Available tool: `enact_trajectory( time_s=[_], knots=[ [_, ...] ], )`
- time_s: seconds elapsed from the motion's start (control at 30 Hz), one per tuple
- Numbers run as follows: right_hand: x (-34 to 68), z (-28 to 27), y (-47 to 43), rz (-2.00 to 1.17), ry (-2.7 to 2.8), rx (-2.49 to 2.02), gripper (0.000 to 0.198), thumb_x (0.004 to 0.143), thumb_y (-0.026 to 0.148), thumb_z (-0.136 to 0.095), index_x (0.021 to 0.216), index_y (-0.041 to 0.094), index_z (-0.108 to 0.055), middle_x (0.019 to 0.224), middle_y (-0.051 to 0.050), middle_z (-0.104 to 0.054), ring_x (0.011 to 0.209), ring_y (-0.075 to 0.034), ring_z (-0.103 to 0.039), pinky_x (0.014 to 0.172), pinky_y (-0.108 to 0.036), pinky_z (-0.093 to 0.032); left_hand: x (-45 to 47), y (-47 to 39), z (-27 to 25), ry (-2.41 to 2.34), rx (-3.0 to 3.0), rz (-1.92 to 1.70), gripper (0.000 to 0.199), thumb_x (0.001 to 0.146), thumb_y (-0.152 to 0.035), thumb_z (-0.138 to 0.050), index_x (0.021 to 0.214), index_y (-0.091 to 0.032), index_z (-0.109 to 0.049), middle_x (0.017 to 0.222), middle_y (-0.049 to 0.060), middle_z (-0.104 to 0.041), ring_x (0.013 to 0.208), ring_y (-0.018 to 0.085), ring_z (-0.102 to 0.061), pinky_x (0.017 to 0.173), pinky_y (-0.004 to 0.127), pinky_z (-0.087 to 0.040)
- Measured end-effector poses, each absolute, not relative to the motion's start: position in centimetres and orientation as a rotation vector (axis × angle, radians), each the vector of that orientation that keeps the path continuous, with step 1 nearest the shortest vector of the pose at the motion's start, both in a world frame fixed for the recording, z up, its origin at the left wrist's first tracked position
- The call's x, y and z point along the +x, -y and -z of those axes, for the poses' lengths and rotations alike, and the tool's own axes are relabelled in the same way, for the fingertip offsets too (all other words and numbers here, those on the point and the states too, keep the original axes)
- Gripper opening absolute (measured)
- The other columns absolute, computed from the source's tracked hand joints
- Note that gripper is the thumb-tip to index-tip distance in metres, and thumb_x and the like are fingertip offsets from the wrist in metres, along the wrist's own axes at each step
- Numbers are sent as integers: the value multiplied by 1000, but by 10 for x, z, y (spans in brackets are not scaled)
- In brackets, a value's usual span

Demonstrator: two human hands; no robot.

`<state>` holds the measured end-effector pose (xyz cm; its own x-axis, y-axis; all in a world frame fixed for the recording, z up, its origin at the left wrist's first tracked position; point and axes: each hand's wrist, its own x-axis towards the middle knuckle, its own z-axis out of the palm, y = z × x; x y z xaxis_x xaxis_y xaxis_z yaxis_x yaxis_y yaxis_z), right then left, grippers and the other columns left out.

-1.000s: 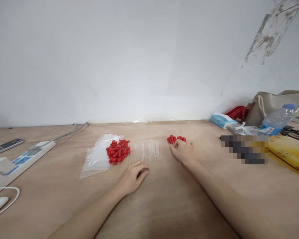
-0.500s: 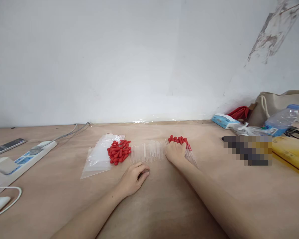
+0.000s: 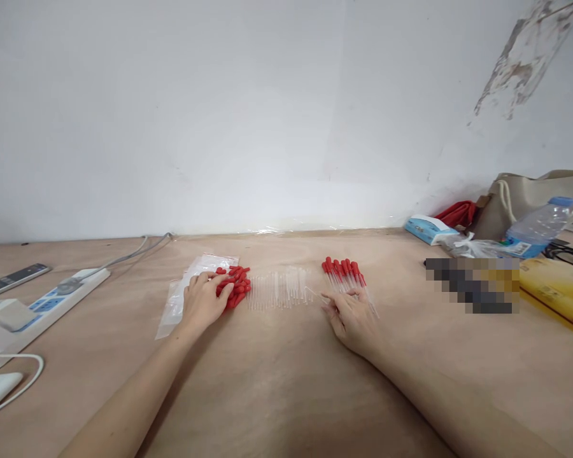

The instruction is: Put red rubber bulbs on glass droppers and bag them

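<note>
Clear and glassy: notice one slender straight tube [image 3: 314, 292], seemingly pinched by the right bare grip [image 3: 353, 318], just beside the row of similar see-through tubes [image 3: 272, 289]. Points leftward and slightly away, with long axis aslant to the fore-and-aft row. Likely light, stiff, slippery, fragile; best held mid-length. Cannot tell closed from loose at the left bare grip [image 3: 204, 302], amid soft-looking red bulbs [image 3: 239, 289].
</note>
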<state>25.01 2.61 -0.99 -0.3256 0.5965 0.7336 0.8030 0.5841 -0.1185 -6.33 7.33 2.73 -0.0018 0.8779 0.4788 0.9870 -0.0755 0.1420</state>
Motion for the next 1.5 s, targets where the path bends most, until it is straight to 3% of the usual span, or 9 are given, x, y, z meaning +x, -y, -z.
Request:
enact_trajectory(
  time_s=[0.17,0.4,0.53,0.63,0.7,0.77,0.9,1.0,1.5],
  knots=[
    [247,8,-26,305,2065,-1125,22,87,20,-38,96,15,-58,75,-4,-67,65,-13,-58,74,-30,-30,-59,-74,-16,1968,-2072,652,28,79,-38,-46,97,-28,-64,110,7,-53,102,29,-44,81,42,-36],
    [252,13,-29,277,1992,-1208,24,88,21,-38,99,16,-59,81,-5,-67,67,-13,-58,79,-31,-28,-61,-76,-26,2060,-2079,877,15,73,-36,-54,76,-23,-61,97,4,-60,97,28,-49,82,45,-33],
    [252,12,-30,212,1976,-1228,22,87,23,-38,90,16,-59,76,-3,-66,66,-13,-56,80,-31,-29,-62,-78,-39,2079,-2120,1331,20,72,-39,-54,77,-20,-55,91,2,-60,87,22,-55,76,36,-40],
    [250,10,-28,176,2001,-1199,21,87,23,-38,82,16,-57,69,-2,-63,60,-12,-53,78,-31,-30,-46,-71,-42,1877,-2217,1851,22,78,-39,-50,85,-19,-45,90,3,-60,84,16,-57,73,30,-44],
    [248,9,-27,159,2020,-1157,20,86,22,-37,80,16,-55,68,-2,-62,57,-11,-51,78,-31,-31,-27,-60,-34,1762,-2404,1995,20,83,-37,-44,91,-20,-39,85,2,-60,79,14,-58,72,29,-45],
    [247,9,-26,142,2041,-1124,19,86,21,-37,80,17,-55,69,-1,-62,57,-10,-51,78,-31,-31,-8,-46,-20,1731,-2564,1830,18,84,-35,-44,91,-20,-40,81,1,-58,72,13,-57,67,27,-45],
    [247,9,-22,124,2100,-1064,16,85,20,-39,82,17,-55,74,-2,-62,63,-11,-53,79,-31,-32,16,-26,5,1608,-2819,1348,22,83,-30,-50,101,-20,-47,85,2,-58,76,14,-56,70,28,-45],
    [246,9,-21,132,2174,-1010,17,85,19,-39,84,18,-55,77,-3,-62,68,-12,-54,83,-33,-31,20,-20,7,1429,-2953,1150,16,85,-29,-48,95,-20,-56,85,2,-59,78,14,-55,70,27,-44],
    [238,15,-22,134,2285,-890,19,85,16,-40,88,20,-58,81,-3,-60,74,-12,-52,82,-35,-30,19,-19,0,1291,-2985,1136,20,88,-29,-43,93,-20,-59,89,4,-59,82,15,-53,74,28,-43]
  ],
)
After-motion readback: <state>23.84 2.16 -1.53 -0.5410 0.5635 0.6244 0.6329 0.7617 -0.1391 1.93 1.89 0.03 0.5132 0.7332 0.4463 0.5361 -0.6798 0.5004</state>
